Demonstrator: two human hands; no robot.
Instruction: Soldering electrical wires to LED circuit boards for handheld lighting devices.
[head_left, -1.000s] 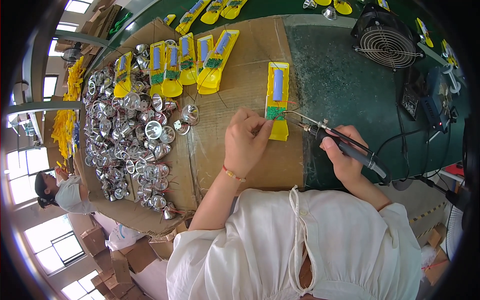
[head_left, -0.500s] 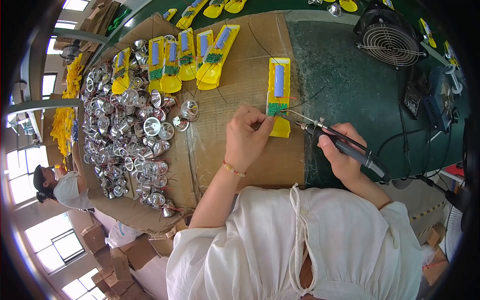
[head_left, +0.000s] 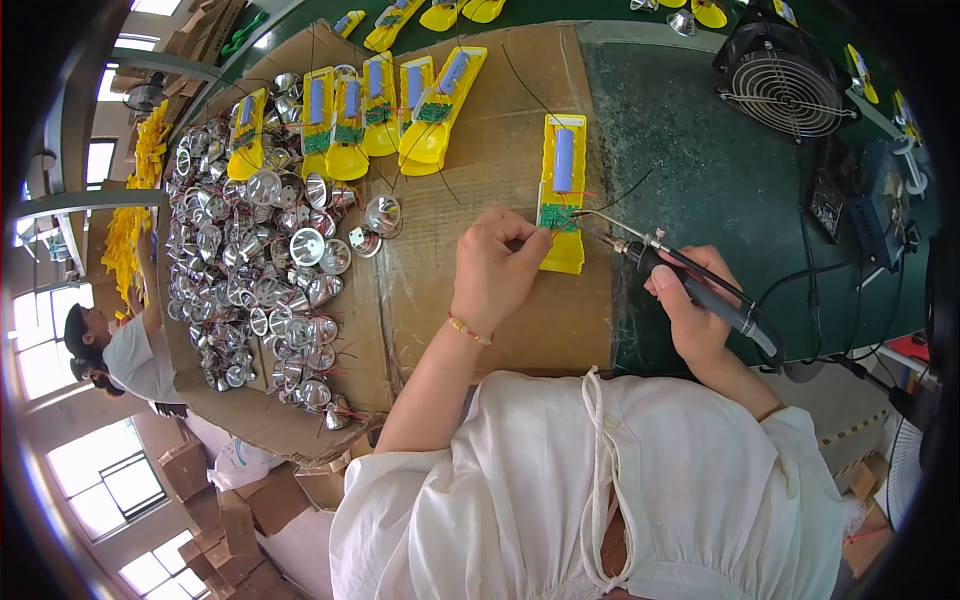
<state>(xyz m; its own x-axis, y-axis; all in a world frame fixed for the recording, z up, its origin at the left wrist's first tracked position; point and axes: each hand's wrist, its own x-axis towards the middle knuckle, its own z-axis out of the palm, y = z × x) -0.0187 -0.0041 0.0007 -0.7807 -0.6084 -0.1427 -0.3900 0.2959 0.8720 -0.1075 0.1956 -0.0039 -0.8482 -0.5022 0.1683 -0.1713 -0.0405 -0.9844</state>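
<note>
A yellow plastic lamp housing lies on the cardboard in front of me, with a blue cylindrical battery in its upper part. Below the battery sits a small green circuit board with thin red and black wires. My left hand is closed in a pinch at the board's lower left edge; whatever is between the fingertips is too small to make out. My right hand grips a soldering iron with a thin metal feed tube along it. Its tip and the tube's end point at the board's right side.
Several shiny reflector cups fill a cardboard box at left. More yellow housings with batteries lie along its far side. A black fan stands at far right, near a blue soldering station with cables. Another person is at far left.
My right hand has drawn the soldering iron slightly to the right, its tip farther from the board's middle. My left hand stays pinched at the board. The other person's posture has shifted.
</note>
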